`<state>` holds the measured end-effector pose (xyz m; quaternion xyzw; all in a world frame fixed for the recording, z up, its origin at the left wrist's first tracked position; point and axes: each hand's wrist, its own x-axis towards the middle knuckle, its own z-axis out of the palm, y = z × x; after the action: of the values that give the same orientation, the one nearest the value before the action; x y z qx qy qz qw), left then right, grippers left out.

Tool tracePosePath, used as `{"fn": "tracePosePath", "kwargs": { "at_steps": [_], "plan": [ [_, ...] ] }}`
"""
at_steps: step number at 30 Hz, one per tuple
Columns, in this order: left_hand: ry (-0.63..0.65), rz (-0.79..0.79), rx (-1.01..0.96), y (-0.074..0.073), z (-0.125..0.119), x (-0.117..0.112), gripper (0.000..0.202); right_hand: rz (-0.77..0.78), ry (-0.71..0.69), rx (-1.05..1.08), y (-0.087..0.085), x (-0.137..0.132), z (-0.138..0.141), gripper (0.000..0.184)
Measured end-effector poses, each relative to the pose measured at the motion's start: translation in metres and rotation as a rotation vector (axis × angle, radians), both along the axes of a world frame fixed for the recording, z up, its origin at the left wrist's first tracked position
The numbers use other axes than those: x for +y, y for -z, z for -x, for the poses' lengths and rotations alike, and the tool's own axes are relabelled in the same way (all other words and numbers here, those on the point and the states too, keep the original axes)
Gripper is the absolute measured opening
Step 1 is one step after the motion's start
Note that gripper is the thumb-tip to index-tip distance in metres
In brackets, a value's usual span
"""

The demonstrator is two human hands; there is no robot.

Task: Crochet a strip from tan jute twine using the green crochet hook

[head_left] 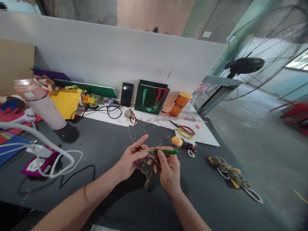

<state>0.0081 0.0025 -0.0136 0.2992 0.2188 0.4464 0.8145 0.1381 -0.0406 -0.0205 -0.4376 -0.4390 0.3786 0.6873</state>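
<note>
My right hand (170, 170) is closed around the green handle of a crochet hook (169, 151), whose thin metal shaft points left toward my other hand. My left hand (130, 160) pinches a piece of brownish-grey crochet work (147, 179), with its index finger raised. Part of the piece hangs below my fingers; the rest is hidden between the hands. A thin strand of yarn (131, 136) runs from the raised finger back to a small beige yarn ball (128, 114) on the white board.
Red-and-yellow-handled scissors (186, 131) and an orange egg-shaped thing (176, 141) lie beyond my right hand. A crocheted strap (231, 173) rests at right. A pink bottle (45, 106), white cables (55, 150) and a purple pouch (40, 162) stand left. A fan (247, 65) is beside the table.
</note>
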Motion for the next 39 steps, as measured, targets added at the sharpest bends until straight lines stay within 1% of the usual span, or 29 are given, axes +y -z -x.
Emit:
{"fn": "tracePosePath", "kwargs": {
  "at_steps": [2, 4, 7, 9, 11, 15, 16, 18, 20, 24, 26, 28, 31, 35, 37, 39],
  "plan": [
    [-0.025, 0.001, 0.017, 0.001, 0.0, 0.001, 0.058, -0.041, 0.012, -0.088, 0.001, -0.001, -0.003, 0.015],
    [-0.046, -0.004, 0.048, 0.001, -0.001, 0.001, 0.061, -0.152, 0.044, -0.264, 0.001, -0.001, -0.007, 0.009],
    [-0.058, 0.006, 0.077, 0.0, -0.002, 0.0, 0.069, -0.383, 0.114, -0.579, 0.001, -0.001, -0.012, 0.02],
    [-0.063, 0.037, 0.074, 0.001, -0.002, -0.001, 0.069, -0.456, 0.151, -0.675, 0.0, -0.001, -0.013, 0.025],
    [-0.058, 0.068, 0.061, 0.001, -0.003, -0.001, 0.067, -0.429, 0.181, -0.636, 0.0, -0.002, -0.011, 0.023],
    [-0.018, 0.084, 0.044, 0.001, -0.002, 0.0, 0.068, -0.235, 0.214, -0.412, -0.002, -0.003, -0.005, 0.011],
    [-0.009, 0.084, 0.04, 0.001, -0.001, 0.001, 0.069, -0.193, 0.218, -0.38, -0.003, -0.004, -0.004, 0.01],
    [0.003, 0.085, 0.036, 0.001, -0.001, 0.001, 0.07, -0.14, 0.228, -0.377, -0.006, -0.005, -0.003, 0.013],
    [0.006, 0.081, 0.038, 0.001, 0.0, 0.002, 0.07, -0.148, 0.266, -0.414, -0.008, -0.005, -0.004, 0.016],
    [0.002, 0.053, 0.035, 0.0, 0.002, 0.003, 0.063, -0.201, 0.39, -0.463, -0.01, -0.005, -0.006, 0.021],
    [0.013, 0.05, 0.032, 0.0, 0.002, 0.003, 0.06, -0.202, 0.399, -0.454, -0.008, -0.004, -0.008, 0.023],
    [0.028, 0.052, 0.026, -0.001, 0.002, 0.004, 0.058, -0.18, 0.347, -0.392, -0.006, -0.004, -0.009, 0.023],
    [0.042, 0.051, 0.029, -0.001, 0.004, 0.005, 0.056, -0.095, 0.225, -0.242, -0.003, -0.002, -0.01, 0.022],
    [0.065, 0.041, 0.018, 0.0, 0.004, 0.005, 0.055, -0.017, 0.096, -0.043, 0.0, 0.0, -0.009, 0.027],
    [0.074, 0.043, 0.01, -0.001, 0.004, 0.004, 0.056, 0.036, 0.048, 0.001, 0.002, 0.0, -0.006, 0.029],
    [0.092, 0.045, 0.011, -0.001, 0.003, 0.003, 0.057, 0.084, 0.013, -0.003, 0.002, 0.0, -0.004, 0.03]
  ]
}}
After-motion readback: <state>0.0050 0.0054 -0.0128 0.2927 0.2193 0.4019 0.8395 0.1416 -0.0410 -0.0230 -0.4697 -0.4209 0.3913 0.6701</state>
